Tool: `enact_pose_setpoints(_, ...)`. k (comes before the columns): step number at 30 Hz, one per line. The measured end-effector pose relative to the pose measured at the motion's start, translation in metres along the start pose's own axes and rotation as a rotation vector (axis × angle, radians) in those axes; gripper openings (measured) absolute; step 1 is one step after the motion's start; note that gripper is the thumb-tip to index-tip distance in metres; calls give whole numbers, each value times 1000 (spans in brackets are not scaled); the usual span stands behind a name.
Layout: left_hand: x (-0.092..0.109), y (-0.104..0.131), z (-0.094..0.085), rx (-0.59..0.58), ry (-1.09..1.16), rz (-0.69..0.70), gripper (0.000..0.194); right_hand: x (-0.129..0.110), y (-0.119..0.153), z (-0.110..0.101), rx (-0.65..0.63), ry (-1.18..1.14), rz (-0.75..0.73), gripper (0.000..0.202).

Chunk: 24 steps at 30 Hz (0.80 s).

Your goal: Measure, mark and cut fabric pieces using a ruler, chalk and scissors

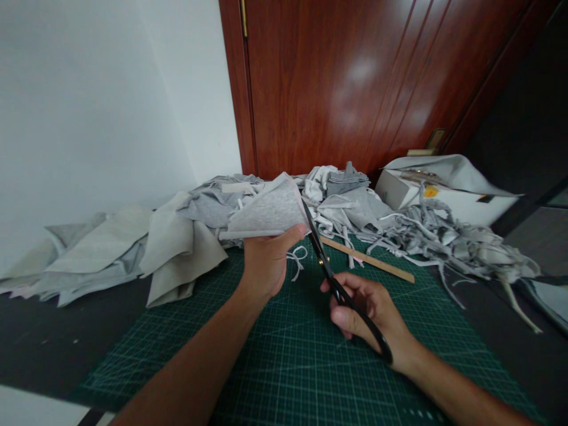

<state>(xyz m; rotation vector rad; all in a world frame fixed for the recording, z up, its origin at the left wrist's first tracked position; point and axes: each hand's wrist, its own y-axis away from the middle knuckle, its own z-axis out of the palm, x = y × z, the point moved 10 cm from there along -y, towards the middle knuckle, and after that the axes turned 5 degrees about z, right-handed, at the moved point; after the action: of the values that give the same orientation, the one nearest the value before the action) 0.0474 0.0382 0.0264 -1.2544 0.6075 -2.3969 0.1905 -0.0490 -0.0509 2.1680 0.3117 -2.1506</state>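
Note:
My left hand [268, 260] pinches a folded piece of light grey fabric [266, 210] above the cutting mat, thumb on top and fingers underneath. In my right hand [366, 307] is a pair of black scissors [326, 266], gripped by the handles with the tips pointing up and away. The blades lie against the right edge of the fabric, close to my left thumb; whether they are apart is hard to see. Thin fabric strips [297, 260] lie on the mat just beyond my hands.
A green gridded cutting mat [275, 361] covers the dark table. A wooden ruler [368, 260] lies on it. Cloth pieces [177, 236] are heaped at left and back, with tangled strips [461, 236] at right. Behind them stand a white box [448, 198] and a brown door [346, 83].

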Motion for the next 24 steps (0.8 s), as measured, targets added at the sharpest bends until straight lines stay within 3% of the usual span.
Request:
enact_pose_setpoints(18,-3,2,-2,23,-43,-24,51,-2,1,0,46,63,17,49)
enact_pose_setpoints(24,-2,2,-2,28,-15,-24,58,-3,1,2,30,51,9,47)
